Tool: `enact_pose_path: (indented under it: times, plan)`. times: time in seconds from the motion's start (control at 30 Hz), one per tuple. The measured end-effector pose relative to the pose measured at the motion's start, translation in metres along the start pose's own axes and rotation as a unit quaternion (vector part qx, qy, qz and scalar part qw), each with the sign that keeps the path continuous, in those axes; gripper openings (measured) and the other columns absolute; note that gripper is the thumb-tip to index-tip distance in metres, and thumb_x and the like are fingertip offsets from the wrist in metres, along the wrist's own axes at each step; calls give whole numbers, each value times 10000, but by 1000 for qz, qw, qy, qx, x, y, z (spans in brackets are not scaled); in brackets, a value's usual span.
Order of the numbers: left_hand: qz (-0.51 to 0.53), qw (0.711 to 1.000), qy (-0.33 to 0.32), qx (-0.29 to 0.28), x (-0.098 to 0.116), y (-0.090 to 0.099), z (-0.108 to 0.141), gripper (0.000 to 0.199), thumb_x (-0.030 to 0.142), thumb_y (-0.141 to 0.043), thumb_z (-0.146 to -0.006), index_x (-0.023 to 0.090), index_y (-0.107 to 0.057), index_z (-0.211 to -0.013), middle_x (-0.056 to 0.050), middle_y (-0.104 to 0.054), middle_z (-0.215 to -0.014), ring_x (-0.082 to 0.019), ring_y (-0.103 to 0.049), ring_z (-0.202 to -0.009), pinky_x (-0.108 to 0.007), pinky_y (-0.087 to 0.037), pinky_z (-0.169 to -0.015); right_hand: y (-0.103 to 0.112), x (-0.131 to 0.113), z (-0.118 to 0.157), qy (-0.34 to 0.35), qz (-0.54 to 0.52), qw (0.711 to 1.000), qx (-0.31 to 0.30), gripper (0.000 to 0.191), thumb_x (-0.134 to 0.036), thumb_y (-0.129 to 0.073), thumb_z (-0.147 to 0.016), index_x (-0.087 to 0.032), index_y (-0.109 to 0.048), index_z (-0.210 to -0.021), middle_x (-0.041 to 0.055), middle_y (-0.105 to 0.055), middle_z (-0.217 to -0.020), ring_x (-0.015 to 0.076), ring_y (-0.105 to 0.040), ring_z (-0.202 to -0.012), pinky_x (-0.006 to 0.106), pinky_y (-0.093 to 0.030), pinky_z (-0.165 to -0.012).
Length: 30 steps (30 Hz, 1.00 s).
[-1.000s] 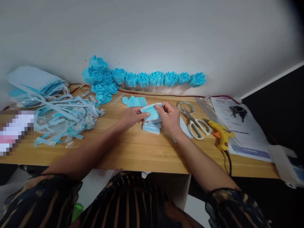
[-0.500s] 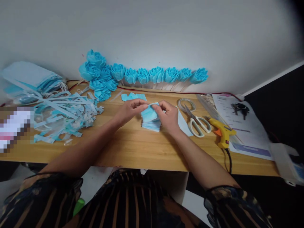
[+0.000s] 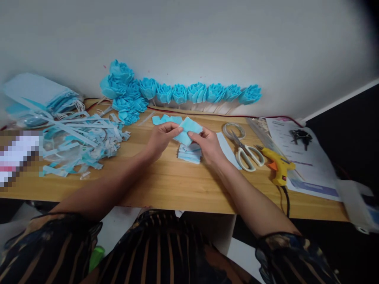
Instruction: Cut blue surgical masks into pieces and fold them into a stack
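Note:
A light blue square of mask fabric (image 3: pixel 190 128) is stretched between my two hands above the table. My left hand (image 3: pixel 164 136) pinches its left corner between thumb and fingers. On the other side, my right hand (image 3: pixel 209 145) grips the right edge, its thumb lying across the front. Just below rests a stack of similar folded blue fabric pieces (image 3: pixel 189 154). Behind my left hand lies a blue piece with a scalloped edge (image 3: pixel 167 119). A pale blue strip (image 3: pixel 227 150) lies right of my right hand.
Blue fabric flowers (image 3: pixel 197 92) on sticks line the wall. Cut strips (image 3: pixel 85 140) and stacked masks (image 3: pixel 41 94) lie left. To the right are white-handled scissors (image 3: pixel 244 152), a tape roll (image 3: pixel 233 130), a yellow glue gun (image 3: pixel 278 165), printed paper (image 3: pixel 296 157) and keys (image 3: pixel 301 136).
The fabric square has been raised and turned, so its face now shows flat as a diamond above the stack. Both hands have shifted slightly with it.

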<state>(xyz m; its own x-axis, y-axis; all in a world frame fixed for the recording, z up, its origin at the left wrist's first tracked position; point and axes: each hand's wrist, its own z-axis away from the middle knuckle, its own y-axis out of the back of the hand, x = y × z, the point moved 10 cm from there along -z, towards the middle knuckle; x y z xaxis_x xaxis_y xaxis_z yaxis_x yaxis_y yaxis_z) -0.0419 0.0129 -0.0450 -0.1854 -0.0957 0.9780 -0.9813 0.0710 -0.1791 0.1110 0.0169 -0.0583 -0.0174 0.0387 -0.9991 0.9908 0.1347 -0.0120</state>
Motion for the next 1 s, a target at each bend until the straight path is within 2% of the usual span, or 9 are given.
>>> enact_pose_path:
  times: [0.17,0.4,0.5,0.63,0.83,1.0]
  plan:
    - [33,999,22,10,-11,6,-4,301,435,-837,-689,174,-704,-762,3,-697,-743,-121,-597,-681,-275,-478,-718,9,-6,-3,28,36,999,15,287,-448,-748,-731,-220,-577,-695,-35,-585,-631,128,-516,-606,283,-446,-629]
    - [-35,999,8,-40,1,-3,-4,321,443,-834,-689,172,-694,-790,2,-675,-728,-132,-590,-687,-268,-459,-675,3,-17,0,66,69,995,-5,304,-410,-733,-757,-216,-524,-652,-46,-523,-606,118,-473,-597,267,-389,-595]
    - [-40,999,3,-29,4,-1,-4,332,450,-844,-664,172,-668,-709,12,-645,-674,-112,-540,-629,-255,-426,-626,1,-18,1,67,46,997,-9,263,-417,-721,-779,-213,-574,-699,-42,-534,-645,122,-492,-627,270,-413,-624]
    - [-19,1000,-4,-5,4,2,-4,320,430,-843,-668,169,-663,-709,18,-639,-665,-99,-522,-610,-243,-412,-607,-6,-11,1,38,13,998,-45,286,-483,-739,-771,-219,-634,-806,-31,-568,-716,137,-527,-681,276,-444,-650]
    - [2,999,-4,-46,2,-5,-5,319,422,-829,-706,165,-641,-719,18,-630,-656,-110,-548,-622,-251,-441,-637,8,-14,-1,62,53,997,14,302,-452,-734,-768,-200,-590,-683,-54,-480,-607,97,-403,-579,246,-318,-552]
    - [18,998,-29,-52,6,-1,-6,209,337,-798,-725,174,-699,-813,18,-630,-672,-104,-530,-618,-240,-418,-626,8,-15,-3,63,-8,998,14,211,-351,-729,-738,-218,-704,-900,-53,-565,-675,108,-491,-619,250,-405,-621]
